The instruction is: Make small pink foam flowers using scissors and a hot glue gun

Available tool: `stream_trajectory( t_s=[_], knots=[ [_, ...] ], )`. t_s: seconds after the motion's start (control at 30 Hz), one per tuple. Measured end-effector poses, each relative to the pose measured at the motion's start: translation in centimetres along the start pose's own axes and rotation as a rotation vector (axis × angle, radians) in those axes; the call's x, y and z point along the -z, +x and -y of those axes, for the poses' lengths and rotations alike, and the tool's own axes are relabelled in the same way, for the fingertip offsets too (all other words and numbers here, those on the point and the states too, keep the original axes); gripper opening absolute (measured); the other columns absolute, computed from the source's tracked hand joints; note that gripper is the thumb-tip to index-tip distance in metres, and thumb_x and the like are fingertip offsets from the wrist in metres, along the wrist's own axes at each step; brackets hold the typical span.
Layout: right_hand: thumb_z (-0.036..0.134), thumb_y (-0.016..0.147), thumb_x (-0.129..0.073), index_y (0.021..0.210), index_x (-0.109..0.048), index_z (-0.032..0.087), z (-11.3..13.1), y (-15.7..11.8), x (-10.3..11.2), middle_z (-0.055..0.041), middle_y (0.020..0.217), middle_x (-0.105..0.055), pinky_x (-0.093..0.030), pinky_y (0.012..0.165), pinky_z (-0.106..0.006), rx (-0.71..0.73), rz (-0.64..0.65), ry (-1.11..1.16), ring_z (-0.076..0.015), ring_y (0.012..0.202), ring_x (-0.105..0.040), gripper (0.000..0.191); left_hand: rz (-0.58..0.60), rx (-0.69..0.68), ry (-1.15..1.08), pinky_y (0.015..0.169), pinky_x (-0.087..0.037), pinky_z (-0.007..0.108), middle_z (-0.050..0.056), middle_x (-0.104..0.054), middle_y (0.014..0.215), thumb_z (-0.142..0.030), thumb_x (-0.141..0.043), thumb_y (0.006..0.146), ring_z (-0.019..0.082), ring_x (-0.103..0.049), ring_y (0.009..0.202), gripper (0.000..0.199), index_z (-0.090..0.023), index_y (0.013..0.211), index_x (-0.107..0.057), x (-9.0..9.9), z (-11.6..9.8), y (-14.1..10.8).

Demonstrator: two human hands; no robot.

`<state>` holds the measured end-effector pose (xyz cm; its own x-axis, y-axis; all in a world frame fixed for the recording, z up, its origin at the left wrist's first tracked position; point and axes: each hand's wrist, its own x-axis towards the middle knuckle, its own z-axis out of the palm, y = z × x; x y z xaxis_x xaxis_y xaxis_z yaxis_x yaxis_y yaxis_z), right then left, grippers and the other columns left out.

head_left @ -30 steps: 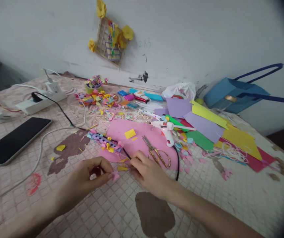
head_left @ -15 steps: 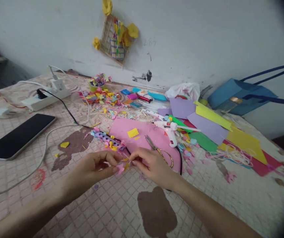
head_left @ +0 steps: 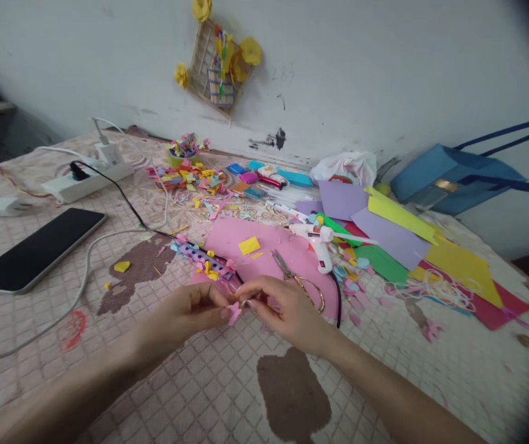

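Observation:
My left hand (head_left: 200,309) pinches a small pink paper piece (head_left: 234,313), whose pointed end shows past the fingertips. Close against it, my right hand (head_left: 283,313) has thumb and forefinger closed on a thin whitish strand (head_left: 247,303), partly hidden by the fingers. Just beyond the hands lies a pink sheet (head_left: 227,237) bearing gold-handled scissors (head_left: 298,280) and a yellow paper scrap (head_left: 248,246). A white glue gun (head_left: 319,242) with a lit red light rests at the sheet's right. Left of it is a purple dotted strip (head_left: 203,258) with small paper bits on it.
A black phone (head_left: 37,250) and a white power strip (head_left: 86,182) with trailing cables lie left. Paper scraps (head_left: 190,179) and a small green pot (head_left: 184,155) stand at the back. Coloured sheets (head_left: 385,237), white string (head_left: 435,288) and a blue bag (head_left: 454,176) are right.
Both hands stay together, fingertips shifting slightly. The pink piece has turned and moved a little right, and the whitish strand shows more clearly. The view has tilted slightly.

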<state>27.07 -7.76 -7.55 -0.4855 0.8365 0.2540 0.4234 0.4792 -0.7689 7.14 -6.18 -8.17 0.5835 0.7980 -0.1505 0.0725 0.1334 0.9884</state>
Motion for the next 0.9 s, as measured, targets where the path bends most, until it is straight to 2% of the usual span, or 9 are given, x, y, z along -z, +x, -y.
stream_trajectory(
  t_s=[0.1, 0.2, 0.4, 0.57, 0.7, 0.9],
  knots=[
    [0.004, 0.083, -0.046, 0.103, -0.057, 0.022, 0.02, -0.05, -0.10, -0.0005, 0.095, -0.065, -0.048, 0.075, -0.025, -0.026, -0.029, 0.061, -0.0124, 0.085, -0.061, 0.029, 0.019, 0.090, -0.202, 0.067, -0.048, 0.027, 0.000, -0.061, 0.073, -0.023, -0.060, 0.080, 0.013, -0.058, 0.070, 0.011, -0.018, 0.071, -0.061, -0.18, 0.28, -0.13],
    [0.005, 0.083, -0.047, 0.103, -0.057, 0.022, -0.04, -0.10, -0.22, -0.0005, 0.094, -0.065, -0.048, 0.073, -0.024, -0.059, -0.054, 0.134, -0.0126, 0.085, -0.061, 0.028, 0.017, 0.169, -0.381, 0.075, -0.050, 0.030, 0.003, -0.065, 0.083, -0.025, -0.065, 0.077, 0.015, -0.061, 0.081, 0.010, -0.018, 0.070, -0.062, -0.39, 0.62, -0.24],
    [0.004, 0.082, -0.047, 0.103, -0.056, 0.021, -0.16, -0.04, -0.33, -0.0012, 0.093, -0.064, -0.048, 0.072, -0.024, -0.092, -0.081, 0.235, -0.0124, 0.085, -0.061, 0.027, 0.003, 0.263, -0.569, 0.080, -0.048, 0.031, 0.006, -0.067, 0.093, -0.023, -0.066, 0.077, 0.019, -0.060, 0.098, 0.006, -0.019, 0.075, -0.063, -0.72, 1.08, -0.35],
    [0.003, 0.081, -0.048, 0.102, -0.056, 0.021, -0.23, -0.07, -0.43, -0.0015, 0.093, -0.064, -0.048, 0.071, -0.024, -0.096, -0.082, 0.251, -0.0130, 0.085, -0.061, 0.029, 0.035, 0.294, -0.605, 0.077, -0.045, 0.025, 0.005, -0.065, 0.090, -0.022, -0.067, 0.077, 0.016, -0.058, 0.091, 0.008, -0.016, 0.074, -0.062, -0.76, 0.91, -0.16],
    [0.004, 0.082, -0.048, 0.102, -0.057, 0.022, -0.25, -0.11, -0.42, -0.0011, 0.093, -0.063, -0.048, 0.071, -0.024, -0.099, -0.079, 0.260, -0.0127, 0.085, -0.061, 0.028, 0.046, 0.241, -0.581, 0.073, -0.043, 0.023, 0.002, -0.062, 0.085, -0.021, -0.064, 0.080, 0.012, -0.054, 0.081, 0.009, -0.015, 0.073, -0.063, -0.81, 0.85, 0.03],
    [0.004, 0.082, -0.048, 0.102, -0.056, 0.022, -0.32, -0.12, -0.45, -0.0007, 0.092, -0.063, -0.047, 0.071, -0.024, -0.106, -0.077, 0.272, -0.0121, 0.083, -0.060, 0.027, 0.073, 0.179, -0.549, 0.073, -0.041, 0.024, 0.002, -0.058, 0.082, -0.019, -0.060, 0.082, 0.012, -0.051, 0.080, 0.011, -0.015, 0.072, -0.062, -0.84, 0.97, 0.02]
  ],
)
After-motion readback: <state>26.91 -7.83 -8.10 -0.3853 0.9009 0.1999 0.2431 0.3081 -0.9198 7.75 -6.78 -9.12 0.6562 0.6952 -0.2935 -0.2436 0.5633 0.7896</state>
